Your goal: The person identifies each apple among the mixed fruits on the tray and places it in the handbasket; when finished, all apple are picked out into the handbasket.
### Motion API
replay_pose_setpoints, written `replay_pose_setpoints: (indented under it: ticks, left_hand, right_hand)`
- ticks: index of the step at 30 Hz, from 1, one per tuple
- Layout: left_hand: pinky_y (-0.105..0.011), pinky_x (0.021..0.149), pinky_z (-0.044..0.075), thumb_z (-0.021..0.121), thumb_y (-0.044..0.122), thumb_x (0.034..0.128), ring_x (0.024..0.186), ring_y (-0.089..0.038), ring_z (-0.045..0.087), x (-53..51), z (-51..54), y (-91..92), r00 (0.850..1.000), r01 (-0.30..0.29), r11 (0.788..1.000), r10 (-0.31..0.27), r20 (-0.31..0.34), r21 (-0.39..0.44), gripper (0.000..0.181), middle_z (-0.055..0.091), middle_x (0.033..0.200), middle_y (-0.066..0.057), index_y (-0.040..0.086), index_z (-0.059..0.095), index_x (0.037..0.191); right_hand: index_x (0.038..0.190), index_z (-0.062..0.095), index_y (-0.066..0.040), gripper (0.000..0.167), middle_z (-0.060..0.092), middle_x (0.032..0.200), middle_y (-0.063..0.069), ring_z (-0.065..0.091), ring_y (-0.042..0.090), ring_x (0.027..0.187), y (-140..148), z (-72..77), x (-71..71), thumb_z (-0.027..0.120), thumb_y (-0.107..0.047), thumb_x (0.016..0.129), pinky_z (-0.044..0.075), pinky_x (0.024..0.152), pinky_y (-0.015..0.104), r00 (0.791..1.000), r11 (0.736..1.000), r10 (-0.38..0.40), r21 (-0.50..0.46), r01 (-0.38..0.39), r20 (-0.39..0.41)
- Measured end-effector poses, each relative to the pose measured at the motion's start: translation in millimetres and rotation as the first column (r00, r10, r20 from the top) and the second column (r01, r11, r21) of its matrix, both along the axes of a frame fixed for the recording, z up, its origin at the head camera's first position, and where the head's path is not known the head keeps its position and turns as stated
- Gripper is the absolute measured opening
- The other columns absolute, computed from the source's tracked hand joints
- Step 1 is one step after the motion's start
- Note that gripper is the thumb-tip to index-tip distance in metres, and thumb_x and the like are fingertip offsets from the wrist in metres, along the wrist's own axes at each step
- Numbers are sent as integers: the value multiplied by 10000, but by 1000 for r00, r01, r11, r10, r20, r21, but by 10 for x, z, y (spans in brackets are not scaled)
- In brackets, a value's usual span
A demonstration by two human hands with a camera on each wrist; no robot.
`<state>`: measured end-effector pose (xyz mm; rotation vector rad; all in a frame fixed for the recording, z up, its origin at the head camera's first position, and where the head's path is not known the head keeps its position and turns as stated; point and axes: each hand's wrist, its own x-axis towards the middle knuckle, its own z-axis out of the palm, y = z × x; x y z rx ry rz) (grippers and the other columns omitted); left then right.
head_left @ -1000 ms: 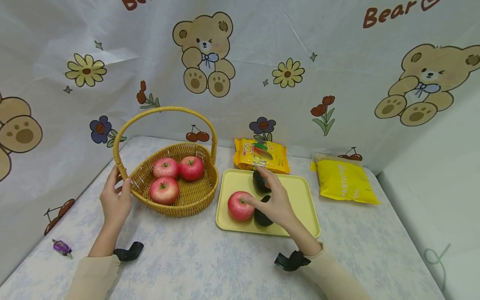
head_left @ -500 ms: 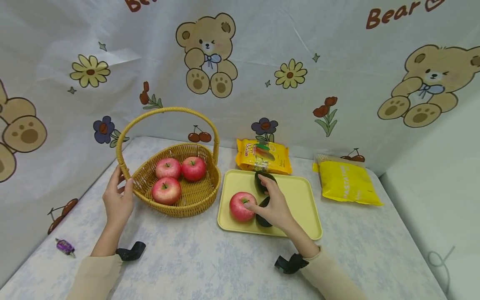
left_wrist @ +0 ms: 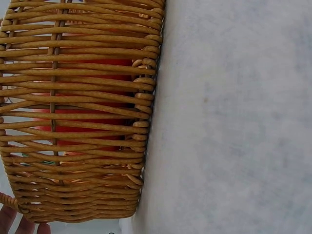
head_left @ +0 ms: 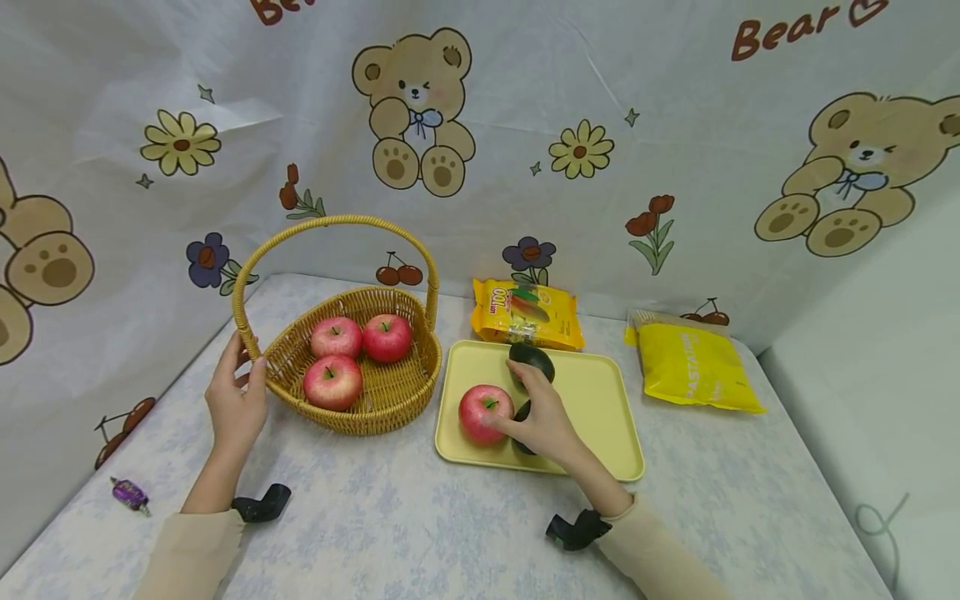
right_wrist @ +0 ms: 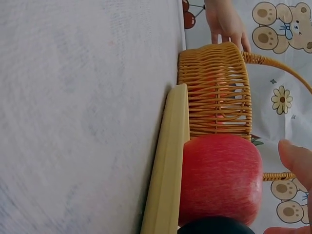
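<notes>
At the left, my left hand [head_left: 237,400] holds the wicker basket [head_left: 382,414] by its rim, near the foot of the arched handle. Three red apples lie in that basket, one of them an apple [head_left: 332,383] at the front. My right hand [head_left: 546,422] hovers over the yellow tray [head_left: 600,408], thumb and fingers spread. Under it sit a red apple [head_left: 480,414] and two dark avocados, the far avocado [head_left: 534,360] mostly visible and the near one largely covered. In the right wrist view the thumb [right_wrist: 296,158] stands apart from the tray's apple [right_wrist: 222,178].
A yellow mango-printed packet [head_left: 525,312] lies behind the tray, against the backdrop. Another yellow bag [head_left: 693,362] rests to the right. A small purple wrapped candy [head_left: 131,495] is at the table's left edge. A bear-print sheet hangs behind.
My right hand has shifted slightly left and nearer, so the far avocado shows more. The left hand stays on the basket. The whole head view has shifted a little.
</notes>
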<state>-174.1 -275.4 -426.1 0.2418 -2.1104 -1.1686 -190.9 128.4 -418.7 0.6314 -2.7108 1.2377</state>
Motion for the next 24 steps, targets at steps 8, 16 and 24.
replay_pose_setpoints:
  ticks: [8, 16, 24]
  left_hand:
    - [-32, 814, 376, 518, 83, 999, 1111, 139, 435, 2, 3, 2, 1000, 0, 1000, 0, -4, -2, 510, 578, 1368, -112, 193, 430, 1489]
    - [-24, 816, 378, 521, 85, 998, 1130, 104, 459, -8, 1, -3, 1000, -3, 1000, 3, -7, -15, 513, 577, 1370, -111, 194, 428, 1491]
    - [-40, 810, 382, 519, 84, 999, 1156, 19, 498, -5, -8, 3, 1000, -9, 1000, 9, 2, -6, 517, 578, 1367, -115, 206, 424, 1493]
  right_hand:
    - [1434, 459, -50, 888, 504, 1424, 142, 516, 332, 1261, -29, -1, 19, 861, -375, 712, 406, 1038, 572, 1000, 994, -7, 105, 8, -9]
    - [1404, 500, -88, 902, 561, 1369, 95, 518, 279, 1253, -52, -36, 30, 863, -473, 674, 389, 986, 525, 998, 978, -4, 210, 16, -60]
    - [1399, 512, -120, 894, 584, 1356, 67, 533, 237, 1249, -62, -94, 35, 850, -517, 674, 360, 944, 452, 996, 954, 15, 300, 10, -82]
